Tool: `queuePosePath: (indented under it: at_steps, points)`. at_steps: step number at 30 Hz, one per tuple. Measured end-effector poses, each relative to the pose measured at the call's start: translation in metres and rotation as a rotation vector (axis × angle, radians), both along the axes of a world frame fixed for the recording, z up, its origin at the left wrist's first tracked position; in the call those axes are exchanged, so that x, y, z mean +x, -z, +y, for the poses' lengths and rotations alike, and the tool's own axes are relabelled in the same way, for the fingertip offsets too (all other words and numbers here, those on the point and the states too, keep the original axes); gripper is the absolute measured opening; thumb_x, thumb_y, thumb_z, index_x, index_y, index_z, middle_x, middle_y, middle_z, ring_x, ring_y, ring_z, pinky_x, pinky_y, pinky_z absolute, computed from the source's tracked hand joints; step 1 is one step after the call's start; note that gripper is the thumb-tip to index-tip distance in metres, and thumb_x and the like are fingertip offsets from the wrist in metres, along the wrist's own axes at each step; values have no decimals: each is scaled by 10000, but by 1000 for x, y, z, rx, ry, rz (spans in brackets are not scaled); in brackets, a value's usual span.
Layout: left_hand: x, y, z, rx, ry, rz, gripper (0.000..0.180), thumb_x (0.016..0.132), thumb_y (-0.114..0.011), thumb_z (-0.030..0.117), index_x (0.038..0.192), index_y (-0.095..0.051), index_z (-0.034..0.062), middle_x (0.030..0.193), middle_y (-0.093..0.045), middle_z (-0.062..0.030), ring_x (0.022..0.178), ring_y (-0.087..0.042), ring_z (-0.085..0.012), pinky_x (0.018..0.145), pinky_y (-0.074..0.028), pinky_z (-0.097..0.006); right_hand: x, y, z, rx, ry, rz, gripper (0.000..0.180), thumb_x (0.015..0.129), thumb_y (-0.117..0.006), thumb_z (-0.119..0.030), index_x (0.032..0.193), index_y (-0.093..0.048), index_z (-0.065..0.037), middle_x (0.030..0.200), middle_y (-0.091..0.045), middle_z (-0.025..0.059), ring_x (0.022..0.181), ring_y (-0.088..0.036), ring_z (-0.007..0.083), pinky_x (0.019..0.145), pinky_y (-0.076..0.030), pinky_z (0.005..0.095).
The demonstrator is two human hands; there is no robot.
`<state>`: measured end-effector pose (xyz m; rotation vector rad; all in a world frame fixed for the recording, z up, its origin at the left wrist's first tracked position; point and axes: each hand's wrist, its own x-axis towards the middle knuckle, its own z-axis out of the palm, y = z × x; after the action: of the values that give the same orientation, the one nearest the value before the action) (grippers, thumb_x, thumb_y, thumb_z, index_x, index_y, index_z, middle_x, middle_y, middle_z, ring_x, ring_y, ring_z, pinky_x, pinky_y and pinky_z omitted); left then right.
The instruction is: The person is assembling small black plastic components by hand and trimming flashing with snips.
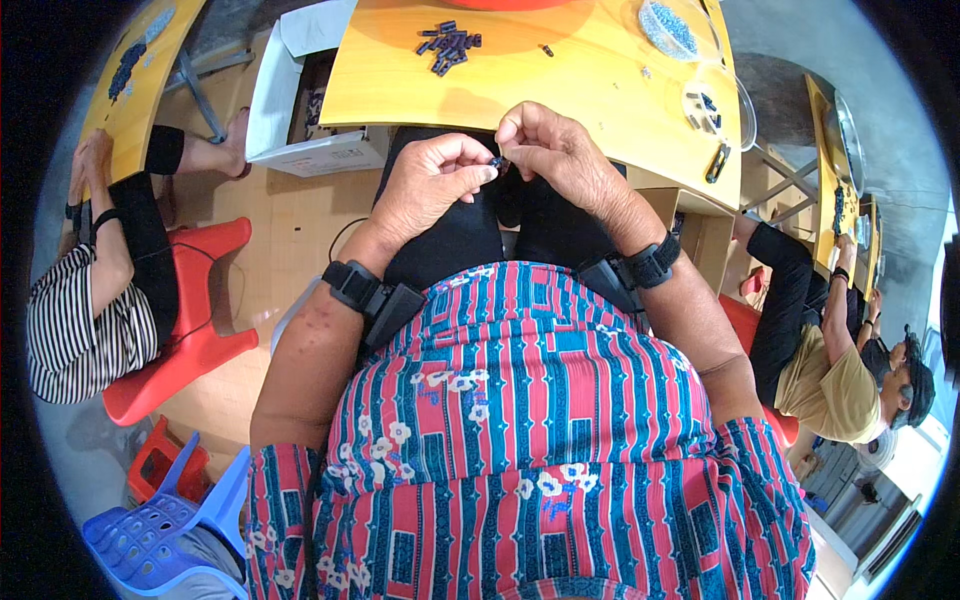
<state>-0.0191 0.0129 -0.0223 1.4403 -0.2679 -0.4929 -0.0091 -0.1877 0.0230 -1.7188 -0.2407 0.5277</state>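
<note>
Above my lap, just off the table's near edge, my two hands meet fingertip to fingertip. My left hand (435, 182) pinches a small dark blue-black part (495, 162) between thumb and index finger. Close against it, the thumb and index finger of my right hand (562, 158) are pressed together; whatever they hold is too small to make out. On the yellow table (590, 95) beyond lies a loose pile of small dark cylindrical parts (449, 46). One single dark piece (547, 50) sits to the right of that pile.
At the table's right are a clear tub of blue beads (668, 32), a clear dish (735, 120) with small parts and a black oblong object (718, 163). A white box (275, 100) stands left, a cardboard box (700, 235) right. Other people sit at tables on both sides.
</note>
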Motion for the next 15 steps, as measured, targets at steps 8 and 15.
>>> queuePosePath:
  at_steps: [8, 15]
  points:
    - [0, -2, -1, 30, 3, -14, 112, 852, -680, 101, 905, -659, 5, 750, -623, 1, 630, -564, -48, 581, -486, -196, 4, -2, -3, -20, -64, -44, 123, 898, -540, -37, 1021, -539, -38, 810, -507, -22, 733, -490, 66, 640, -439, 220]
    - [-1, -4, -4, 80, 2, -41, 108, 845, -686, 103, 880, -661, 4, 741, -630, -4, 626, -571, -52, 577, -489, -205, 5, -5, -2, -67, -75, -12, 133, 901, -552, -64, 1034, -544, -50, 817, -527, -25, 756, -510, 57, 642, -452, 216]
